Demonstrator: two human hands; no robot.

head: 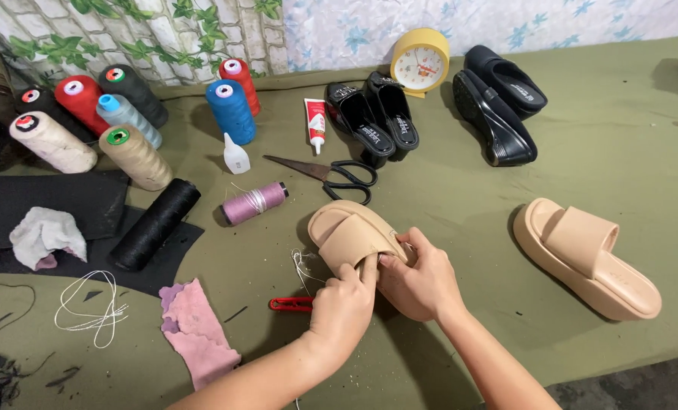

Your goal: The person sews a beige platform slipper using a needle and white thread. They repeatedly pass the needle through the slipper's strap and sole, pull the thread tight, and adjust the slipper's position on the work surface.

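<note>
Beige foam sandal (346,231) sits on the olive surface (445,220) right in front of me, toe pointing away, and both my hands close on its near end. My left hand (342,307) presses down with its fingers (358,272) together on the strap's edge, while my right hand (422,281) wraps the heel side, thumb and fingers pinching the sole against the strap. I cannot tell whether a needle is between them. A white thread (302,266) trails just left of the sandal, and red snips (291,304) lie near my left wrist. To do this well, I judge I should keep the strap pressed flat against the sole and hold steady. Farther out are scissors (331,173), a pink thread spool (254,203), the matching sandal (589,258) well to the right, and black shoes (498,106) beyond.
</note>
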